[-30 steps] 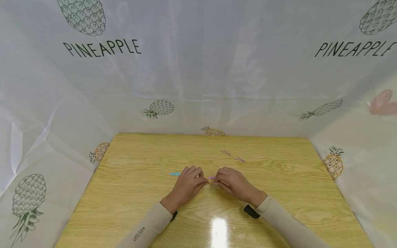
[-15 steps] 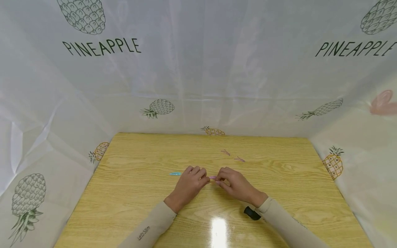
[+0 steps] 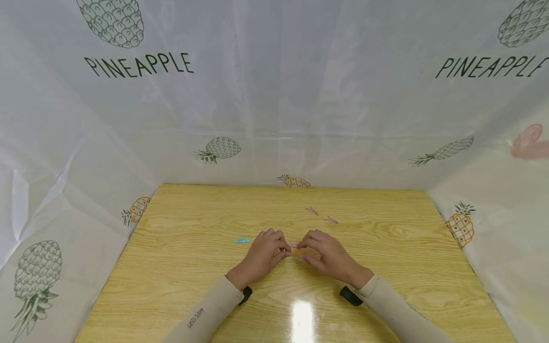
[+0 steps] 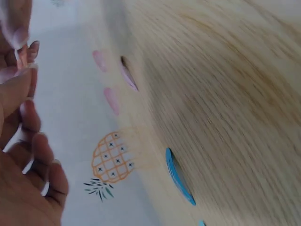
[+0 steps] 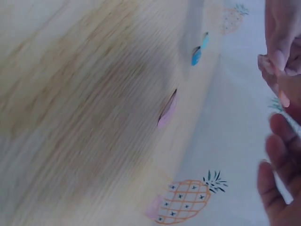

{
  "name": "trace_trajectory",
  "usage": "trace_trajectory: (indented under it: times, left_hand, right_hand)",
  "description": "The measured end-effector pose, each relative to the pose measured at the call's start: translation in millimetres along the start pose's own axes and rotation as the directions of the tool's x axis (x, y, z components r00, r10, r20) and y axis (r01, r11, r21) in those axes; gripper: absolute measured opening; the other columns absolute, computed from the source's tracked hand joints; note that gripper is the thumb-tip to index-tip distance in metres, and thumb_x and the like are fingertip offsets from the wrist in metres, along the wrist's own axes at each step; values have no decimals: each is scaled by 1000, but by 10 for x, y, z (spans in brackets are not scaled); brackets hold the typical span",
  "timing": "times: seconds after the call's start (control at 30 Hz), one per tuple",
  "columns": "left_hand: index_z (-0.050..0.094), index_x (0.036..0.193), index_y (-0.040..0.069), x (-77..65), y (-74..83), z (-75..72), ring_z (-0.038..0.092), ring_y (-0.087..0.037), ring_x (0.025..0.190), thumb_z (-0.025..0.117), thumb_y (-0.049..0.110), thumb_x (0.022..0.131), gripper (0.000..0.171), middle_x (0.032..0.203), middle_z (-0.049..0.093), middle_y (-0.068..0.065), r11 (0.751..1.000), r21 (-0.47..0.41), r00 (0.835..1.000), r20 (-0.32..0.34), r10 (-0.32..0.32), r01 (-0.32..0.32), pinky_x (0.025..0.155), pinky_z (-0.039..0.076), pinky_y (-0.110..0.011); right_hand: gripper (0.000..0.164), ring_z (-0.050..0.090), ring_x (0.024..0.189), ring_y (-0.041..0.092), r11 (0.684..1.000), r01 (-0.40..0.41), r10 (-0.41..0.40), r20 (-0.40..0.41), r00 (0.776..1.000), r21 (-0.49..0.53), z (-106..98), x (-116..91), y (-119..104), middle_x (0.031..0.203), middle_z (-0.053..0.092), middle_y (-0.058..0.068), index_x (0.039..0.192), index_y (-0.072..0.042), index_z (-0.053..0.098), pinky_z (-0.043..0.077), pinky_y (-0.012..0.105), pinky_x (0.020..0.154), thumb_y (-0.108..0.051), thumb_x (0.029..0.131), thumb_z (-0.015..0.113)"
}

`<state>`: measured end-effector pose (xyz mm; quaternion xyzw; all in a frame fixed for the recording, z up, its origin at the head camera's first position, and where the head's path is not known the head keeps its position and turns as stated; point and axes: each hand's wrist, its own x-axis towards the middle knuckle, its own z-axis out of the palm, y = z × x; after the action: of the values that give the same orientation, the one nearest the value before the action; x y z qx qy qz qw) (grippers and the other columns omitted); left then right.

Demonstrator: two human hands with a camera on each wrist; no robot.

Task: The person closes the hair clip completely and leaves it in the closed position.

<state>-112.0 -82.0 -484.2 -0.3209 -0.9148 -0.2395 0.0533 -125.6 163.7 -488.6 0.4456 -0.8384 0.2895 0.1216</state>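
Observation:
In the head view, my left hand point(image 3: 262, 253) and right hand point(image 3: 332, 257) face each other above the middle of the table, with an orange hair clip point(image 3: 297, 254) between them. The left thumb and forefinger pinch one end, and the right fingertips hold the other. Fingers hide much of the clip, which also shows in the right wrist view as an orange sliver point(image 5: 283, 99). Just behind it on the table lies a purple hair clip point(image 3: 294, 245), partly covered by fingers. Left of my left hand lies a blue hair clip point(image 3: 242, 240).
Two pinkish hair clips point(image 3: 311, 210), with their halves spread apart, lie farther back on the wooden table point(image 3: 193, 286). In the left wrist view, a small teal piece point(image 4: 202, 223) shows near the blue clip. Pineapple-printed white sheeting point(image 3: 274, 105) encloses the back and sides.
More of the orange clip shows now between the hands. My right thumb has moved a little away from the forefinger, and the left hand has shifted slightly. The clips on the table stay put.

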Motion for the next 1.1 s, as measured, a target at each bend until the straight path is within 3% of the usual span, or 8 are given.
trace_trajectory:
  times: [0.17, 0.27, 0.33, 0.47, 0.53, 0.67, 0.77, 1.1]
  left_hand:
    - [81, 96, 16, 26, 1, -22, 46, -7, 81, 75, 21, 99, 8, 89, 59, 11, 972, -197, 991, 81, -111, 125, 83, 41, -31]
    - [81, 97, 15, 36, 3, -13, 45, -8, 80, 75, 19, 100, 8, 87, 57, 12, 954, -261, 987, 91, -129, 149, 81, 39, -31]
    - [80, 96, 14, 45, 8, 8, 44, -8, 80, 75, 20, 100, 9, 87, 56, 11, 956, -256, 989, 79, -127, 143, 81, 38, -31]
    - [80, 96, 18, 84, 35, 94, 45, -10, 82, 81, 25, 95, 7, 90, 57, 8, 995, -81, 998, -3, -62, 62, 80, 41, -32]
    - [81, 96, 21, 114, 57, 150, 47, -12, 82, 86, 28, 91, 10, 92, 59, 7, 999, 48, 999, -50, -6, 8, 81, 43, -31]
    - [82, 94, 24, 189, 111, 242, 51, -12, 84, 87, 36, 89, 14, 94, 61, 8, 961, 266, 989, -104, 103, -73, 80, 45, -29]
    - [82, 96, 27, 254, 143, 303, 51, -12, 85, 82, 41, 92, 15, 95, 61, 9, 921, 376, 984, -102, 146, -98, 80, 43, -27]
    - [82, 102, 31, 479, 277, 514, 49, -11, 90, 75, 46, 98, 17, 100, 61, 11, 859, 503, 996, 35, 87, -92, 84, 40, -26]
  right_hand:
    - [32, 59, 85, 10, 981, 124, -133, -54, 990, -150, -1, -1, 34, 99, 64, -5, 101, -15, 76, 54, 28, 74, -11, 77, 96]
    - [35, 59, 82, 10, 968, 151, -168, -69, 983, -202, 1, -7, 56, 97, 64, -4, 99, -14, 77, 54, 28, 73, -9, 72, 99]
    - [36, 59, 81, 10, 963, 150, -170, -74, 983, -225, 2, -16, 68, 96, 64, -4, 98, -13, 78, 55, 28, 72, -8, 71, 99]
    - [31, 58, 80, 11, 965, 109, -131, -79, 988, -239, 2, -44, 84, 94, 65, -4, 96, -13, 79, 54, 28, 71, -9, 72, 99]
    - [29, 58, 80, 11, 967, 86, -110, -88, 990, -240, 4, -65, 98, 93, 65, -3, 95, -13, 79, 54, 28, 71, -9, 73, 98]
    - [26, 58, 78, 11, 970, 52, -79, -106, 991, -237, 7, -117, 140, 91, 65, -3, 91, -12, 78, 54, 26, 69, -10, 75, 97]
    - [25, 58, 78, 12, 969, 30, -58, -108, 992, -245, -2, -161, 181, 90, 64, -2, 89, -11, 77, 55, 27, 68, -11, 74, 98]
    - [21, 59, 77, 13, 957, -97, 83, -62, 995, -273, -65, -338, 332, 88, 64, -3, 88, -11, 80, 55, 29, 68, -14, 77, 97]
